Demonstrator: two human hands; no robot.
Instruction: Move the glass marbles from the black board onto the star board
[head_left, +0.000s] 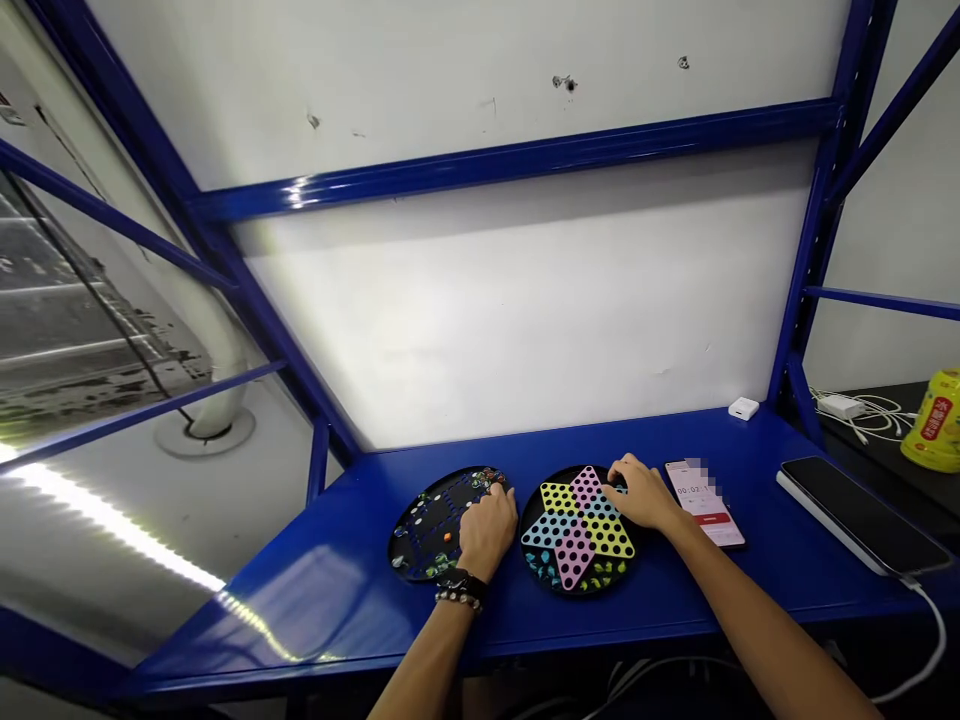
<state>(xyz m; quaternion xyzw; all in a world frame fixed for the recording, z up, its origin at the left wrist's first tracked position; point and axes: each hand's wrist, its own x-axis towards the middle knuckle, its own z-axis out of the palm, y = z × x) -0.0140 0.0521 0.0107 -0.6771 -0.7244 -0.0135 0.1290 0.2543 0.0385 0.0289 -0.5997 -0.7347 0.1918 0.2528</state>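
Observation:
A Chinese checkers board (574,558) with a pink, yellow and blue star of holes lies in a round black tray. My right hand (642,492) rests over its upper right edge, thumb and forefinger bent with a gap between them. To the left is a second round black board (431,520) with dotted lines and glassy pieces along its rim. My left hand (487,525) is over that board's right side, fingers curled in; whatever they hold is hidden. An orange die (448,537) sits near this hand. Small green pieces (604,575) and blue pieces (541,567) fill rim compartments of the star board.
A phone (709,505) with a timer on screen lies right of the boards. Farther right are a dark-screened phone on a white block (862,515) and a white cable (930,640). A small white case (743,408) stands at the back of the blue table (330,550).

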